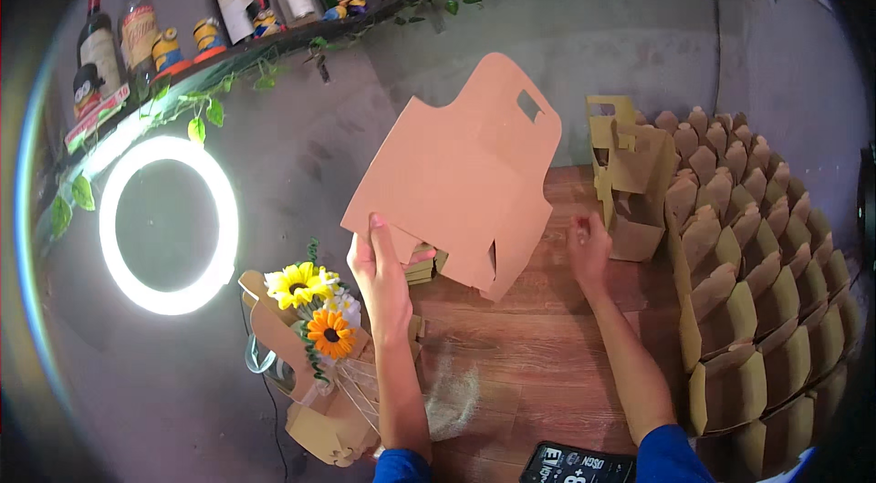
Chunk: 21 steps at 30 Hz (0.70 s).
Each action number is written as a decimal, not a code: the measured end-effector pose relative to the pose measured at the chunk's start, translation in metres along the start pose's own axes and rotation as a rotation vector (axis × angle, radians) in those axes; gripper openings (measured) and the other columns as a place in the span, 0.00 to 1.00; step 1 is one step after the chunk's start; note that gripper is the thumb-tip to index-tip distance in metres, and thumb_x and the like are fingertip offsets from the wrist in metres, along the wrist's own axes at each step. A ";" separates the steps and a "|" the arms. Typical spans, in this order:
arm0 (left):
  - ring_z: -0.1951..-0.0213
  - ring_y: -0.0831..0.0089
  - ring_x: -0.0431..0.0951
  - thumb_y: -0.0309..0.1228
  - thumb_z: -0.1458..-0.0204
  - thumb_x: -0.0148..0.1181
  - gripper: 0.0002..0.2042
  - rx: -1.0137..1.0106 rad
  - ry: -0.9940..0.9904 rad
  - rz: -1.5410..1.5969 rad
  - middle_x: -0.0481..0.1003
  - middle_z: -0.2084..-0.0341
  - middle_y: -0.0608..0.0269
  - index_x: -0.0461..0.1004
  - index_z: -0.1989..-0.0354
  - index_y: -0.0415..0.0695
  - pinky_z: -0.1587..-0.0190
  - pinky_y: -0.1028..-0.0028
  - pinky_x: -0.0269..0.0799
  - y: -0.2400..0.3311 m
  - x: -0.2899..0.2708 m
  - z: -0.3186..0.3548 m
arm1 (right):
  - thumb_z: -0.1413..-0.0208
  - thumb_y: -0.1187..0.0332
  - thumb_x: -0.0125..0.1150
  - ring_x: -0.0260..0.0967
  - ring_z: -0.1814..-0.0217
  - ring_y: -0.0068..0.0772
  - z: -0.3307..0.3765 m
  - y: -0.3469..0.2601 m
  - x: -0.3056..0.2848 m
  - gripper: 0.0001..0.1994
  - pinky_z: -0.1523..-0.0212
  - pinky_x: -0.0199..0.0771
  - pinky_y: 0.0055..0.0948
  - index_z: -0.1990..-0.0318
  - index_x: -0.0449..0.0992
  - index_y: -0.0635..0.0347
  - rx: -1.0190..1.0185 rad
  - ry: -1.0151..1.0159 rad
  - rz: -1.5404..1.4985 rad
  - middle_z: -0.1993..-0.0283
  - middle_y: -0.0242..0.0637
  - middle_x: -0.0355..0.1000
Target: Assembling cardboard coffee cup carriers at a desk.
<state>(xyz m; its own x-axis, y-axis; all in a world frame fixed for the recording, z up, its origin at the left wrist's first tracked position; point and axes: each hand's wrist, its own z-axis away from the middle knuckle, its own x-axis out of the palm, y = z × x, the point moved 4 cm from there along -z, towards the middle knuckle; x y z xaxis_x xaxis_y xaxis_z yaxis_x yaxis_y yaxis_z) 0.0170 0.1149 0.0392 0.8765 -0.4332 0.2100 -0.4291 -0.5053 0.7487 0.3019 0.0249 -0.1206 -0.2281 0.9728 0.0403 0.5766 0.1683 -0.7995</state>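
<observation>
My left hand (376,269) grips the lower left edge of a flat, pinkish-brown cardboard carrier (456,173), thumb on the front face and fingers behind. The sheet is raised and tilted, with a handle slot cut near its rounded upper right end. My right hand (590,248) is apart from it, fingers curled in, with nothing visible in them. Just beyond that hand stands a folded-up cardboard carrier (639,168) with a cut-out handle. Partly hidden below the raised sheet is a small stack of cardboard (421,271).
Rows of folded cardboard carriers (757,273) crowd the right side of the wooden table (538,364). At the left are artificial sunflowers (319,301) and a lit ring light (108,226). A dark phone (577,465) lies at the near edge. Bottles (233,0) line a wall shelf.
</observation>
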 end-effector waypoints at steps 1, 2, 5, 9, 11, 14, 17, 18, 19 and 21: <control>0.60 0.72 0.82 0.41 0.32 0.47 0.17 0.008 -0.014 -0.015 0.77 0.55 0.62 0.69 0.44 0.41 0.69 0.71 0.83 0.000 0.002 0.001 | 0.47 0.72 0.64 0.75 0.60 0.49 -0.002 -0.015 0.002 0.08 0.50 0.71 0.37 0.61 0.74 0.64 -0.008 -0.015 0.010 0.64 0.48 0.76; 0.60 0.72 0.82 0.41 0.32 0.47 0.17 0.004 0.003 -0.007 0.77 0.55 0.62 0.69 0.44 0.41 0.69 0.71 0.83 0.000 0.002 0.001 | 0.47 0.70 0.65 0.74 0.55 0.47 -0.004 -0.041 0.003 0.12 0.48 0.70 0.37 0.58 0.73 0.64 -0.066 -0.026 -0.062 0.59 0.48 0.75; 0.61 0.72 0.82 0.40 0.32 0.46 0.17 -0.011 -0.005 -0.031 0.77 0.55 0.61 0.69 0.45 0.40 0.70 0.72 0.84 0.015 -0.003 0.009 | 0.49 0.63 0.69 0.65 0.37 0.48 0.010 -0.126 0.011 0.26 0.40 0.66 0.39 0.43 0.70 0.62 -0.195 -0.243 -0.224 0.41 0.50 0.68; 0.62 0.72 0.82 0.39 0.32 0.47 0.16 -0.023 -0.100 0.026 0.77 0.57 0.60 0.70 0.48 0.39 0.71 0.72 0.84 0.020 0.021 0.020 | 0.52 0.53 0.72 0.46 0.24 0.55 0.024 -0.180 0.005 0.44 0.31 0.55 0.46 0.29 0.56 0.58 -0.435 -0.520 -0.057 0.27 0.53 0.52; 0.64 0.75 0.80 0.35 0.31 0.46 0.15 0.007 -0.204 0.039 0.77 0.61 0.58 0.71 0.49 0.34 0.70 0.76 0.82 0.024 0.034 0.025 | 0.53 0.50 0.73 0.39 0.20 0.57 0.026 -0.181 0.004 0.49 0.29 0.52 0.48 0.27 0.51 0.56 -0.405 -0.635 0.020 0.24 0.53 0.47; 0.65 0.77 0.80 0.33 0.34 0.51 0.15 -0.009 -0.335 -0.044 0.78 0.60 0.56 0.72 0.48 0.34 0.66 0.79 0.75 0.024 0.035 0.029 | 0.50 0.50 0.71 0.38 0.20 0.55 0.028 -0.183 0.009 0.50 0.28 0.50 0.47 0.25 0.47 0.55 -0.372 -0.825 -0.244 0.24 0.53 0.48; 0.61 0.78 0.79 0.32 0.38 0.57 0.18 0.018 -0.427 -0.053 0.78 0.56 0.55 0.72 0.45 0.33 0.61 0.80 0.71 0.023 0.050 0.035 | 0.40 0.54 0.63 0.48 0.23 0.50 0.028 -0.179 0.009 0.41 0.29 0.53 0.43 0.26 0.48 0.56 -0.225 -0.945 -0.486 0.27 0.52 0.54; 0.57 0.76 0.78 0.34 0.43 0.62 0.23 0.046 -0.481 -0.106 0.77 0.48 0.52 0.70 0.41 0.36 0.56 0.76 0.70 0.010 0.052 0.033 | 0.36 0.56 0.57 0.53 0.26 0.46 0.029 -0.168 0.011 0.37 0.29 0.54 0.41 0.26 0.47 0.58 -0.170 -0.993 -0.441 0.29 0.51 0.58; 0.48 0.68 0.76 0.37 0.46 0.65 0.26 0.026 -0.544 -0.246 0.72 0.40 0.53 0.71 0.40 0.41 0.47 0.69 0.69 0.002 0.051 0.031 | 0.32 0.58 0.51 0.58 0.29 0.42 0.031 -0.160 0.012 0.33 0.30 0.56 0.38 0.26 0.47 0.60 -0.115 -1.039 -0.395 0.32 0.51 0.61; 0.39 0.58 0.69 0.40 0.49 0.68 0.29 0.214 -0.604 -0.490 0.68 0.35 0.53 0.70 0.38 0.46 0.38 0.60 0.63 0.006 0.056 0.032 | 0.28 0.55 0.43 0.61 0.33 0.38 0.027 -0.167 0.005 0.30 0.32 0.58 0.36 0.29 0.51 0.66 -0.091 -1.018 -0.388 0.36 0.50 0.65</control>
<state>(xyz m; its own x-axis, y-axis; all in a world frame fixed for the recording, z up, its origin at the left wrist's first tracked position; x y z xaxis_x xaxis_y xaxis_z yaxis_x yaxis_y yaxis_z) 0.0566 0.0631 0.0356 0.7327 -0.4231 -0.5330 -0.1125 -0.8478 0.5182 0.1831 -0.0031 -0.0035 -0.9247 0.2707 -0.2675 0.3713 0.4868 -0.7907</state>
